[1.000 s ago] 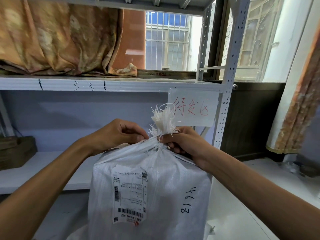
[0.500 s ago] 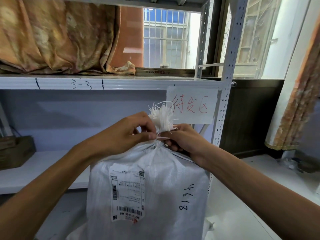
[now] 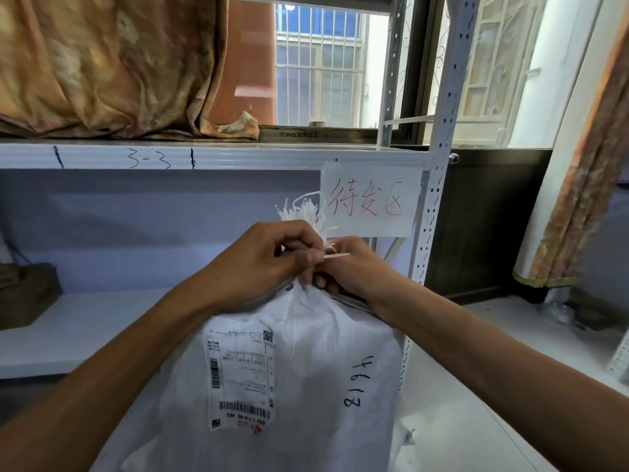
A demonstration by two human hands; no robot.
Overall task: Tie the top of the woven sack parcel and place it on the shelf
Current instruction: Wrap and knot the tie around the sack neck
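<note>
A white woven sack parcel [image 3: 306,369] stands upright in front of the white metal shelf [image 3: 85,328], with a shipping label [image 3: 238,376] and a handwritten number on its front. Its top is bunched into a frayed tuft [image 3: 303,212]. My left hand [image 3: 258,264] pinches the neck just under the tuft, thumb and fingers closed on a thin white strip [image 3: 337,256] that sticks out to the right. My right hand [image 3: 354,267] grips the neck from the right side, partly hidden behind the left fingers.
A paper sign [image 3: 371,199] with red writing hangs on the shelf's upper beam. A brown box [image 3: 23,294] sits on the shelf board at the left. Patterned cloth [image 3: 102,63] fills the upper level. A perforated upright [image 3: 432,206] stands just right of the sack.
My left hand has slid in from the left onto the sack's neck and closed over it beside the right hand. A thin white strip now pokes out between the fingers.
</note>
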